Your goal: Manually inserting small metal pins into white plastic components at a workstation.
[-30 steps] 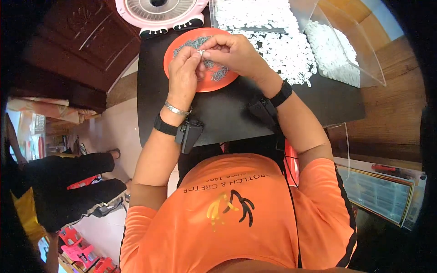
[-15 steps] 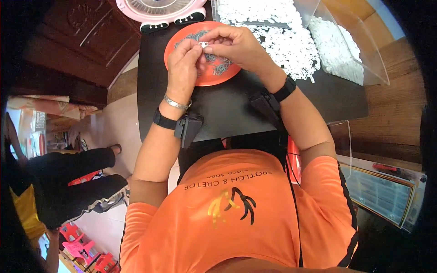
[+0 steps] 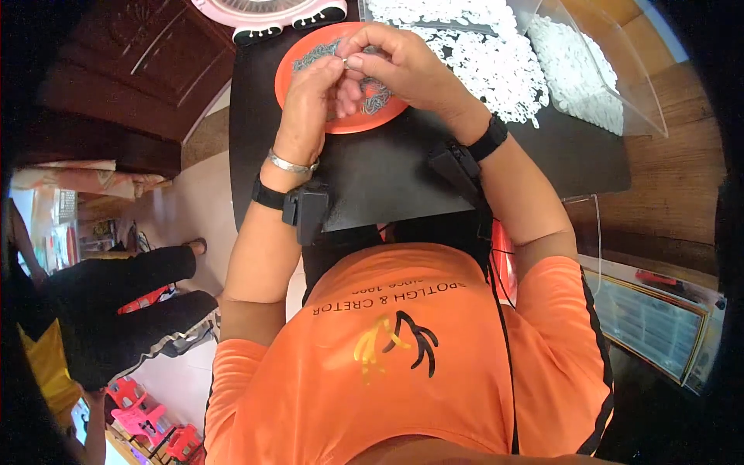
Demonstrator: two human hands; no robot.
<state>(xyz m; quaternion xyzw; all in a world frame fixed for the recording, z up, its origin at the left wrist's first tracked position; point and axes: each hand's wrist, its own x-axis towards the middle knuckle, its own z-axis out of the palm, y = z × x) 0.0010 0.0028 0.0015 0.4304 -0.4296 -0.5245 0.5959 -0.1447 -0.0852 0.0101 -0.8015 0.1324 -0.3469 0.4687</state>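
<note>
Over an orange plate (image 3: 364, 125), my left hand (image 3: 311, 91) and my right hand (image 3: 403, 68) meet thumb to thumb. Pinched between their fingertips is a small white plastic piece (image 3: 346, 61), mostly covered by the thumbs. Both hands are closed on it, the left one with its other fingers curled underneath. Many thin grey metal pieces (image 3: 316, 54) lie in the plate below, too small to name exactly. A heap of flat white plastic pieces (image 3: 496, 77) is spread on the black table to the right of my right hand.
The black table (image 3: 372, 186) carries a clear bag of white pieces (image 3: 577, 81) at the far right, beside a clear plastic sheet or box side (image 3: 632, 85). A pink fan base (image 3: 271, 19) stands behind the plate. Another person's dark-trousered legs (image 3: 132, 294) are at the left.
The white piece has turned between my fingertips and shows less of itself. Both hands have shifted slightly up in the picture, and the view has moved a little.
</note>
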